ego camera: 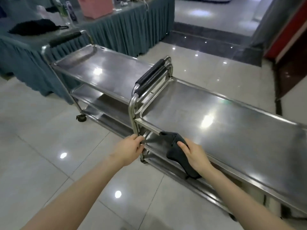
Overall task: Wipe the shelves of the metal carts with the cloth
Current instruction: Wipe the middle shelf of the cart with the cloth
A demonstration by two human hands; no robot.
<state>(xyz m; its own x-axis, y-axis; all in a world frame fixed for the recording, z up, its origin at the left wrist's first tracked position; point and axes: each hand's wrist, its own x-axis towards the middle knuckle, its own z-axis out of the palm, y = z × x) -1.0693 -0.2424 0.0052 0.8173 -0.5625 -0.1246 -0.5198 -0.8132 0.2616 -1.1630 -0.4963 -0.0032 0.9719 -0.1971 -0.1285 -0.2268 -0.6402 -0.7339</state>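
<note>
Left hand [131,147] grips a corner post [132,117] of the shiny steel cart [232,123], lower centre; right hand [196,157] clutches a dark grey cloth [176,146].

The floor [41,146] is shiny pale tile with bright light spots. A dark strip [207,42] crosses it at 1 o'clock. Tables [126,30] with blue-green skirts stand at 11 o'clock. A red wall [285,34] is at 2 o'clock.

Two carts stand end to end on the floor, handles side by side: the near cart [216,117] right, the far cart [103,68] left and behind. A counter [116,30] runs behind the far cart (a bag [33,27] lies on it). At the front left corner of the near cart's middle shelf [154,140], the cloth [179,151] lies under the right grip [196,156]; the left grip [129,146] holds the corner post [132,113].
</note>
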